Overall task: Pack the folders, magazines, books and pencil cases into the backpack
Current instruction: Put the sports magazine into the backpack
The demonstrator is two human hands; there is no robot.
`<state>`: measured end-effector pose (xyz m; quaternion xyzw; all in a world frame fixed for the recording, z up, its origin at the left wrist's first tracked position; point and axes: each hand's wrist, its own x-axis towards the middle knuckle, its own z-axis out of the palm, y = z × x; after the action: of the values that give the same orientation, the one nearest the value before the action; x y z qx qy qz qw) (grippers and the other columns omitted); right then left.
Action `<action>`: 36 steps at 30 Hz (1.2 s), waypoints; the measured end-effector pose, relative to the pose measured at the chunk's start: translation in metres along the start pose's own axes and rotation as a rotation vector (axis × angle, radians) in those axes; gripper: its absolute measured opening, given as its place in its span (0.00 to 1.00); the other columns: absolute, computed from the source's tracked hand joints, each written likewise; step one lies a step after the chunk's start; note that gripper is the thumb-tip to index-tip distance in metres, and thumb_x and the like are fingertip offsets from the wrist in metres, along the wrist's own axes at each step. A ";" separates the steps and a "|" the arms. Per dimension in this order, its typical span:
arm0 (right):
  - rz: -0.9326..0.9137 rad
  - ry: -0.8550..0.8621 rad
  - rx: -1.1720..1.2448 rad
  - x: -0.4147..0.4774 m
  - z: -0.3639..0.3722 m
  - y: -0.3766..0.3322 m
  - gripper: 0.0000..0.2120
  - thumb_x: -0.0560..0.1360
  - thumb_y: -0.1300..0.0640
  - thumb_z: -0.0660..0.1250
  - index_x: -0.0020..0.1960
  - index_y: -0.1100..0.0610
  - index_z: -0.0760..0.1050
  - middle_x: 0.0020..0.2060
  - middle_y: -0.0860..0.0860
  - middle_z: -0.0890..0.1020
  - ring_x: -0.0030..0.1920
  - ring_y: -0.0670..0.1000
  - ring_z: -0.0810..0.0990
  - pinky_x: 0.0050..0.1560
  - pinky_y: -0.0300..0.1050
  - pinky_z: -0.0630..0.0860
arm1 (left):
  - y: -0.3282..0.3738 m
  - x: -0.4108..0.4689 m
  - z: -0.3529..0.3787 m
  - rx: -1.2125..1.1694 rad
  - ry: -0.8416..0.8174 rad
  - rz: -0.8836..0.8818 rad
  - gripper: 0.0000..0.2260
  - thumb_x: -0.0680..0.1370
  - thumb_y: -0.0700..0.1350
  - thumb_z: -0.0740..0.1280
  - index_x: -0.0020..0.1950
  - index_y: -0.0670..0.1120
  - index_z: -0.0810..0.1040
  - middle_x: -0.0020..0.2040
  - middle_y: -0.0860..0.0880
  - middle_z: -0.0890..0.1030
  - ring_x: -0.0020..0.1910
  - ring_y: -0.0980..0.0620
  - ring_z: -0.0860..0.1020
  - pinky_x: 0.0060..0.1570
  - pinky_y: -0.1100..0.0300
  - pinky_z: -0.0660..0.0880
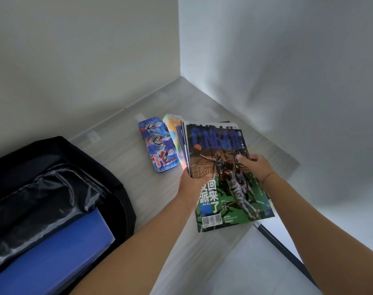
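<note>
Desk [128, 188] sits in a wall corner. A bare strip lies between the backpack [53, 150] at the left edge and the magazines [213, 145] toward the right edge. Magazines' long axis runs far to near, title end away. Left grip [192, 184] clasps the stack's left edge; right grip [260, 167] pinches its right edge. Pencil cases [160, 145] lie just left.

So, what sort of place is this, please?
Probably a desk in a room corner: plain white walls meet behind a pale wood-grain tabletop with an open black fabric backpack and glossy magazines.
</note>
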<state>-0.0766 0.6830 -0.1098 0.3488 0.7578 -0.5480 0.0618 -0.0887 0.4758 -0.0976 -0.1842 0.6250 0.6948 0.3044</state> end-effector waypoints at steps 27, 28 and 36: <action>-0.468 -0.455 0.407 -0.096 0.022 -0.060 0.37 0.57 0.45 0.80 0.61 0.58 0.73 0.53 0.50 0.83 0.56 0.53 0.81 0.55 0.48 0.79 | 0.063 -0.048 -0.107 0.222 -0.054 0.361 0.19 0.67 0.30 0.74 0.53 0.45 0.76 0.45 0.48 0.82 0.45 0.53 0.80 0.46 0.68 0.74; -0.450 -0.442 0.393 -0.095 0.023 -0.059 0.36 0.57 0.44 0.80 0.60 0.56 0.74 0.54 0.51 0.83 0.57 0.54 0.80 0.57 0.50 0.78 | 0.064 -0.047 -0.106 0.216 -0.055 0.358 0.19 0.67 0.31 0.74 0.54 0.44 0.76 0.46 0.47 0.82 0.47 0.52 0.80 0.48 0.66 0.73; -0.336 -0.288 0.181 -0.085 0.043 -0.032 0.16 0.73 0.63 0.69 0.60 0.59 0.76 0.55 0.56 0.81 0.51 0.50 0.79 0.62 0.48 0.73 | 0.063 -0.042 -0.101 0.252 -0.033 0.350 0.13 0.68 0.37 0.76 0.50 0.47 0.81 0.47 0.50 0.84 0.48 0.55 0.80 0.51 0.62 0.72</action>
<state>-0.0441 0.6015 -0.0604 0.1402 0.7363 -0.6604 0.0458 -0.1112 0.3661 -0.0380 -0.0220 0.7245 0.6562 0.2098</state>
